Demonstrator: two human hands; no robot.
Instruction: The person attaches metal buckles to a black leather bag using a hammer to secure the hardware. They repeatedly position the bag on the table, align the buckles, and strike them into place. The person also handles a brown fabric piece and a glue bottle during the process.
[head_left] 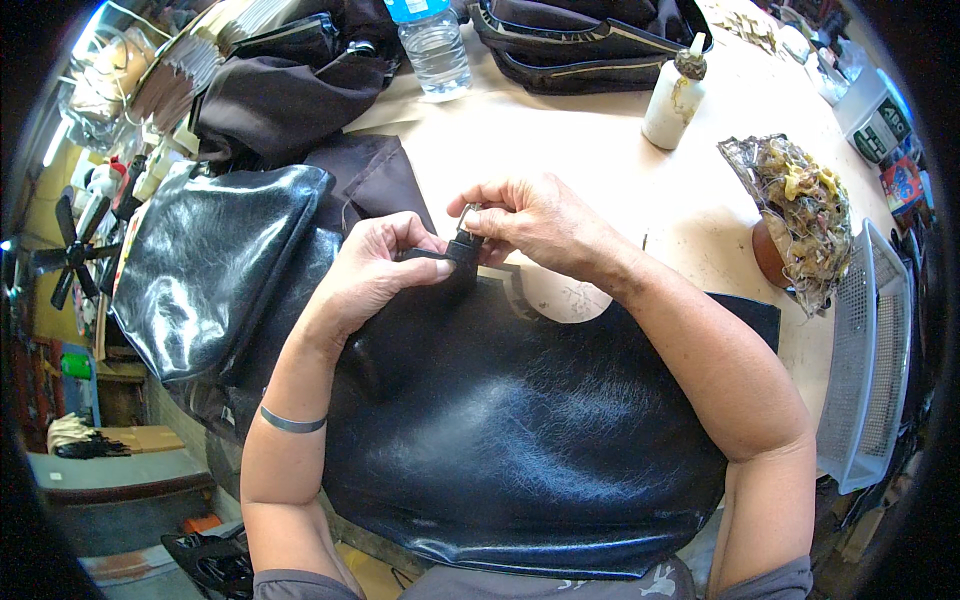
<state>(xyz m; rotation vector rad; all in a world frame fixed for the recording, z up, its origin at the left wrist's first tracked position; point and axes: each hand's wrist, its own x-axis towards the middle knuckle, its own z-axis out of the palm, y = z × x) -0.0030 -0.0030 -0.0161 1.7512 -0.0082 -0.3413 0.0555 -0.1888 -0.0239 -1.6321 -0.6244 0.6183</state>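
A large black glossy leather bag piece (520,430) lies across the table's front edge and toward my lap, its surface creased in the middle. My left hand (375,265) pinches a short black strap tab (463,252) at the piece's far edge, thumb on top. Just beyond, the fingers of my right hand (555,228) are closed on a small metal buckle (466,218) at the end of that tab. Fingers partly cover the buckle, so its exact shape is hard to make out. A folded black glossy piece (220,260) lies to the left.
Behind my hands stand a water bottle (436,55) and a stained white glue bottle (672,105). Black bags (580,45) lie at the back. To the right are a glue-crusted container (770,255) and a grey plastic basket (862,370). A black fan (75,250) is at left.
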